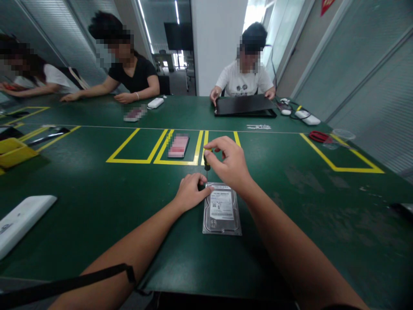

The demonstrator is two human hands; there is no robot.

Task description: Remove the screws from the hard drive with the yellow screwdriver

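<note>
A silver hard drive [222, 211] with a white label lies flat on the green table in front of me. My right hand [229, 162] pinches the top of a small black-and-yellow screwdriver [207, 163] between thumb and fingers. The screwdriver stands upright, its thin shaft pointing down at the drive's far left corner. Whether its tip sits in a screw is too small to tell. At that same corner my left hand [192, 191] grips the drive, thumb on top and fingers curled at the edge beside the shaft.
Beyond my hands, a phone [178, 145] lies inside yellow tape marks. A white device [24, 221] and a yellow bin [16, 153] are at left. Red-handled tool [320, 137] lies at right. Across the table, a person holds a black panel [245, 106]; other people sit left.
</note>
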